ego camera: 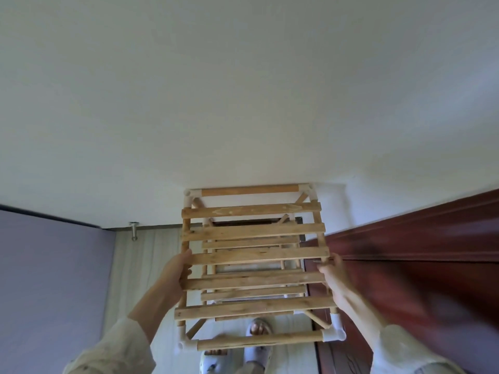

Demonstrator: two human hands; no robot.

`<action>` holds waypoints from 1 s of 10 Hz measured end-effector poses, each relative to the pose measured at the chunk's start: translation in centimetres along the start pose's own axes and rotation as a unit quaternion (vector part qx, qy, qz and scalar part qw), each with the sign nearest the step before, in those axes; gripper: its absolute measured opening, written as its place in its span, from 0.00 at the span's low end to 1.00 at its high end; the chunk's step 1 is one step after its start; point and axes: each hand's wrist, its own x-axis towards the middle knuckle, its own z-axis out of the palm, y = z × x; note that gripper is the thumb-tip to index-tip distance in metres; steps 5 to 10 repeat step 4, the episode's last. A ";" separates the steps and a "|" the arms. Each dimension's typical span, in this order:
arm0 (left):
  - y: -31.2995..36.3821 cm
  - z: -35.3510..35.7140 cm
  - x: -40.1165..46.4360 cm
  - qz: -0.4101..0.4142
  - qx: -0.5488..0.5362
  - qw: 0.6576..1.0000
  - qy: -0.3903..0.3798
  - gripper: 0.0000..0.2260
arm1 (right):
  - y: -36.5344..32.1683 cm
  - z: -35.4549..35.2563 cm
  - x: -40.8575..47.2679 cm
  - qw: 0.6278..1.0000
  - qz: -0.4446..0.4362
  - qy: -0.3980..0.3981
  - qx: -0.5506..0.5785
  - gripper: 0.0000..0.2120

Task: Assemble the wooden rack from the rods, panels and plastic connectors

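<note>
The assembled wooden rack [253, 259] stands upright in front of me against a white wall, seen from above through its slatted top shelf, with lower shelves visible beneath. White plastic connectors [336, 332] join its round rods at the corners. My left hand [176, 276] grips the rack's left side rail near the middle. My right hand [333, 273] holds the right side rail at about the same height, fingers curled round it.
A dark red wooden door [421, 255] stands close on the right. A purple wall [51, 279] is to the left, with a metal door stop [133, 230] near it. My feet in pale slippers [255, 344] show on the white floor below the rack.
</note>
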 end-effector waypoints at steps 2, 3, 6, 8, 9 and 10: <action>-0.2 -0.1 -0.8 0.048 0.075 0.996 -0.012 0.09 | -0.9 -0.5 -0.2 0.998 0.005 -0.023 -0.059 0.09; -0.1 -0.6 -2.5 0.071 0.147 0.986 -0.035 0.14 | -2.3 -1.0 -1.9 0.992 -0.023 -0.051 -0.117 0.13; 1.2 -0.5 -5.6 0.123 0.199 0.971 -0.045 0.18 | -4.5 -1.9 -4.5 0.989 -0.036 -0.054 -0.135 0.18; 1.2 -0.5 -5.6 0.123 0.199 0.971 -0.045 0.18 | -4.5 -1.9 -4.5 0.989 -0.036 -0.054 -0.135 0.18; 1.2 -0.5 -5.6 0.123 0.199 0.971 -0.045 0.18 | -4.5 -1.9 -4.5 0.989 -0.036 -0.054 -0.135 0.18; 1.2 -0.5 -5.6 0.123 0.199 0.971 -0.045 0.18 | -4.5 -1.9 -4.5 0.989 -0.036 -0.054 -0.135 0.18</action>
